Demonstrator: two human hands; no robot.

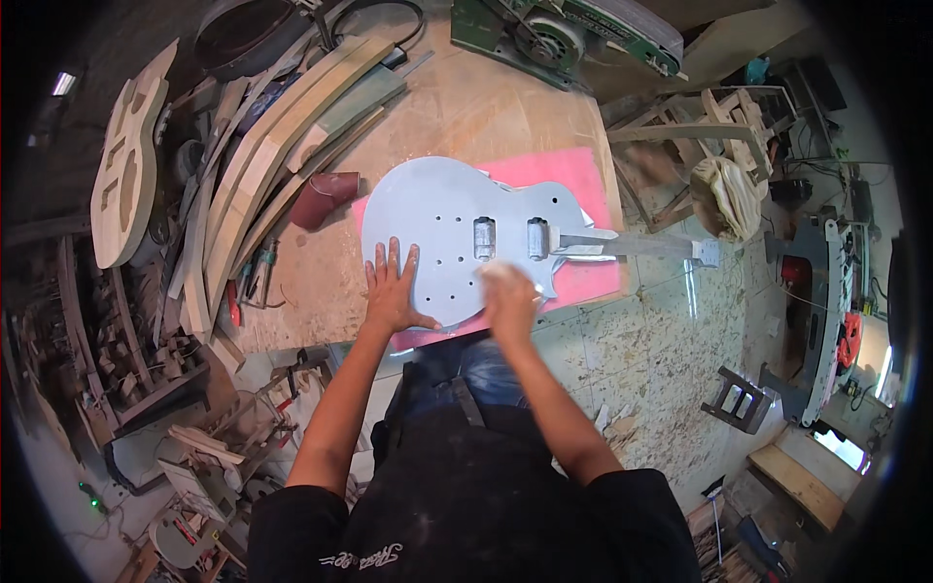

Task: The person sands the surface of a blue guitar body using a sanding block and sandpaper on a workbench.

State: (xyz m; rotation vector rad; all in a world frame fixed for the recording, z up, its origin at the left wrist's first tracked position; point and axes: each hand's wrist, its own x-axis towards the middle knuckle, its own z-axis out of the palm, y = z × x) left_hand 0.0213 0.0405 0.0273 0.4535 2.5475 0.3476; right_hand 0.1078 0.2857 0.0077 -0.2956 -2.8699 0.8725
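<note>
We steady the grey guitar body (442, 228) under our spread left hand (394, 290); our right hand (510, 296), fingers pressed on pale sandpaper (496, 273), seemingly mid-sanding; next stroke needs even pressure.

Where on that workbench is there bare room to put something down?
Bare wooden benchtop lies between the grey-primed guitar body, the stacked curved wooden strips and the green machine. A smaller patch sits left of the left hand. The bench's left edge is crowded.
</note>
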